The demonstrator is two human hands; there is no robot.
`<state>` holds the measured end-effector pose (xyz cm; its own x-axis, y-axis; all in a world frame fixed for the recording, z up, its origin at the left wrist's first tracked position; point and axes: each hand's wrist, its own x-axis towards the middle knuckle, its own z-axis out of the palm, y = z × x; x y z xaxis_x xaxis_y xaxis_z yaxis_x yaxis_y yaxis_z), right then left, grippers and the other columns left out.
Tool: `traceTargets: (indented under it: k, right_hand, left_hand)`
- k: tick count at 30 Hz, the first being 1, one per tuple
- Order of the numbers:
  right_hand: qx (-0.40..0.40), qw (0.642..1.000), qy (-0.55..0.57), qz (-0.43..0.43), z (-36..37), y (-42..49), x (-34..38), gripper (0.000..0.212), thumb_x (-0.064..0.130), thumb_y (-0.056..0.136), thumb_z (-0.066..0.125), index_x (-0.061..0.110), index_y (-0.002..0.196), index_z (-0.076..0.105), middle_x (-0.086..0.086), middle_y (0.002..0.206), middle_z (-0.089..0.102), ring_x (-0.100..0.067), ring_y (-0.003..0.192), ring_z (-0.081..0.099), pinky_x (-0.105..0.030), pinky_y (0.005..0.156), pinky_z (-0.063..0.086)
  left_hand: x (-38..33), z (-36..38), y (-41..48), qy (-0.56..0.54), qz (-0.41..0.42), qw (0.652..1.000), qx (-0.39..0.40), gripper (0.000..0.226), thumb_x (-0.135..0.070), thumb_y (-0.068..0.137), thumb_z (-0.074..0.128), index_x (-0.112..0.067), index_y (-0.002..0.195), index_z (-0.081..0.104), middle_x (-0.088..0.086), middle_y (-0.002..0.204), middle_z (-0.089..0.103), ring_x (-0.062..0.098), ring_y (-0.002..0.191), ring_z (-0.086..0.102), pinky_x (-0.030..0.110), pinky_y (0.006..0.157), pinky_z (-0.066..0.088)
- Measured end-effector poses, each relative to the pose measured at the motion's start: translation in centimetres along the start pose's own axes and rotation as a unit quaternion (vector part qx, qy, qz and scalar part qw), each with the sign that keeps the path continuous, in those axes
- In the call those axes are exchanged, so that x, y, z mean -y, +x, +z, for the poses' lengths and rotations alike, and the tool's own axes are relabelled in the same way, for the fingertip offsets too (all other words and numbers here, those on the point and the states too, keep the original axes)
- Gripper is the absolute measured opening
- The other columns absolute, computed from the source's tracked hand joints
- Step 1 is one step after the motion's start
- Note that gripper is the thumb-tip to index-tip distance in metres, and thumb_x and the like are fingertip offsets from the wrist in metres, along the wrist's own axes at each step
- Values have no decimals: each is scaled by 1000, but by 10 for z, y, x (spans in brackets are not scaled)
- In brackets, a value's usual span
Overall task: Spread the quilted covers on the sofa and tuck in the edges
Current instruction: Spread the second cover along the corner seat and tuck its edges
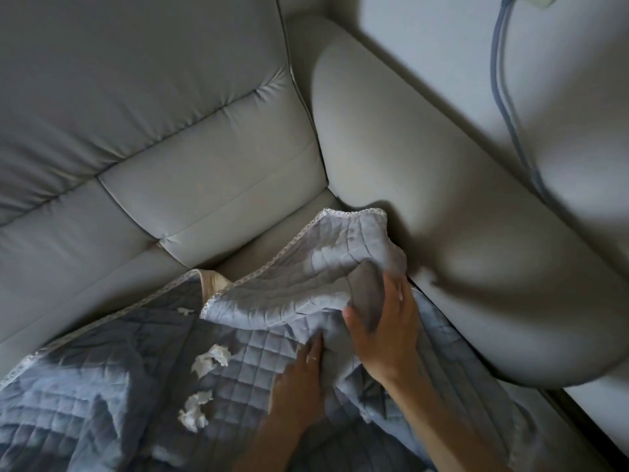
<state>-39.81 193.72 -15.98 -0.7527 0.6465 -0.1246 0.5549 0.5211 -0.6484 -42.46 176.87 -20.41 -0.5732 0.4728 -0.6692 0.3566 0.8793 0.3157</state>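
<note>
A quilted cover [258,301], blue-grey with a narrow lace trim [272,264] along its edge, is lying rumpled over the seat of a pale grey sofa [204,185], its far corner reaching up against the inside of the armrest [442,206] while a strip of bare seat cushion [272,245] is showing between the trim and the backrest. The right hand [388,328] is gripping a raised fold of the cover near that corner, thumb on the near side and fingers [398,287] curling over the far side, so the cloth is bunching between them just beside the armrest. The left hand [299,379] is resting on the quilting just beside and below the right one, its fingers [315,352] lying fairly straight and holding nothing, with the tips running under the lifted fold. White tufted patches [211,359] are showing on the cover's surface to the left of the hands. A pale blue cable [503,97] is hanging down the wall behind the armrest.
</note>
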Motion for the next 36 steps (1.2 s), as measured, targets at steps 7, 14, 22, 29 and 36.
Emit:
traceTargets:
  k: [7,14,22,29,36]
  right_hand:
    - [297,934,-164,108,19,-55,-65,104,100,61,26,57,142,-22,-1,161,-24,-39,148,-9,-68,113,15]
    - [463,846,-211,158,-3,-99,-28,95,84,82,28,35,154,-12,-20,156,-29,-39,149,12,-44,117,24]
    - [298,917,-205,172,-21,-88,-42,93,94,70,21,29,131,50,-10,139,45,-29,122,53,-42,95,47]
    - [275,936,-113,190,-13,-21,-63,97,42,79,75,19,151,15,-15,145,46,-34,123,54,-40,97,47]
    - [19,985,-143,93,-19,24,-35,38,19,84,68,15,115,46,-13,119,44,-37,83,62,-32,58,39]
  left_hand:
    - [50,-16,-36,126,7,989,71,75,-34,87,56,-53,147,15,0,141,48,28,119,57,41,90,52]
    - [73,1,-87,138,-52,971,188,85,-43,75,67,-57,144,19,-4,142,46,27,123,52,42,94,49]
    - [69,-55,-65,-257,-137,941,171,25,-49,80,72,-24,83,68,-2,86,65,13,78,58,32,80,50]
    - [67,-110,-4,126,-174,975,-60,103,-61,72,69,-32,152,11,2,156,23,29,136,36,45,101,39]
    - [53,-131,24,166,-175,967,-86,35,-33,98,44,-17,128,52,4,128,55,30,107,62,43,83,49]
